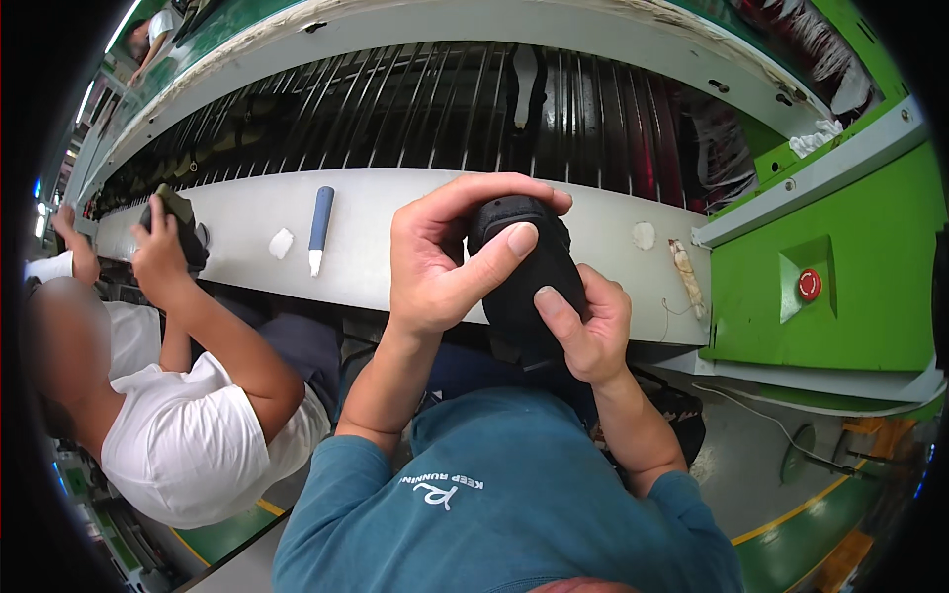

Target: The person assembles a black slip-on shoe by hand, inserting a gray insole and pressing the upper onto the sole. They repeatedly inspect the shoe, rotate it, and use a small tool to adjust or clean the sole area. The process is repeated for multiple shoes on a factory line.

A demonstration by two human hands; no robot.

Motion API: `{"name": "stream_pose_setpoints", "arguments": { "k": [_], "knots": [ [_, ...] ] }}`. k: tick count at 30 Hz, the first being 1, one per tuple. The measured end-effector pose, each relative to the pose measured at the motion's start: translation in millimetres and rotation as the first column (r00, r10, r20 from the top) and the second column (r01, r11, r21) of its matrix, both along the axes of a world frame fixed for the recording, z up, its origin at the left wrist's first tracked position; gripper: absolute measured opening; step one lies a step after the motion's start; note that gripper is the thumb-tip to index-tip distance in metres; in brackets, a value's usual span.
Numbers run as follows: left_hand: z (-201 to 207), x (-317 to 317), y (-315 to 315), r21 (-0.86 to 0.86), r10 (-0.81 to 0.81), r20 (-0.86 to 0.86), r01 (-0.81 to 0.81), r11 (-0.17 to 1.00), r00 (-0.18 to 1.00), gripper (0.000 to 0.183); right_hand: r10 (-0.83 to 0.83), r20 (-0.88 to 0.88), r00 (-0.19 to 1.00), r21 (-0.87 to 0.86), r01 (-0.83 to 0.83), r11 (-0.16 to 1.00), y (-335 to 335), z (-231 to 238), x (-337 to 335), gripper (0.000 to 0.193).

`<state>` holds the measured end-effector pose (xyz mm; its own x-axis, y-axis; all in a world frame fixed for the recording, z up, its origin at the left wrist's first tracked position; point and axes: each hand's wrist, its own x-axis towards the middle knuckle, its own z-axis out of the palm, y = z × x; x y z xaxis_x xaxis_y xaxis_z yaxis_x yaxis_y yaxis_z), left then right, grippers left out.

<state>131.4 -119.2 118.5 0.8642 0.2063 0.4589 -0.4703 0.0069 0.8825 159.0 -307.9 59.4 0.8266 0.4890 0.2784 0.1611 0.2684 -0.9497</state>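
Note:
Between my two hands is a black shoe, held up over the near edge of the white ledge. My left hand curls round its upper end, fingers over the far side and thumb pressed on the near face. Lower down, my right hand grips its right side, the thumb lying across the black surface. The fingers behind the shoe are hidden. Left of my hands, a blue-handled brush with a white tip rests on the ledge, beside a small white wad.
Beyond the ledge runs a bed of metal rollers carrying a dark shoe with a pale sole. To the right lie another white wad and a stained cream stick. A green panel bears a red button. At left, a co-worker holds an olive-and-black shoe.

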Motion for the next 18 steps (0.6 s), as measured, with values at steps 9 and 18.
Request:
{"name": "stream_pose_setpoints", "arguments": {
  "k": [9, 18],
  "knots": [
    [3.3, -2.7, 2.8, 0.0, -0.012, -0.013, 0.012, 1.0, 1.0, 0.036, 0.008, 0.004, 1.0, -0.011, -0.008, 1.0, 0.7, 1.0, 3.1, 0.023],
    [19.9, -6.3, 14.6, 0.14, -0.027, -0.104, 0.042, 0.989, 0.994, 0.03, -0.039, 0.012, 0.999, -0.053, 0.04, 0.998, 11.5, 31.3, 0.3, 0.023]
  ]
}}
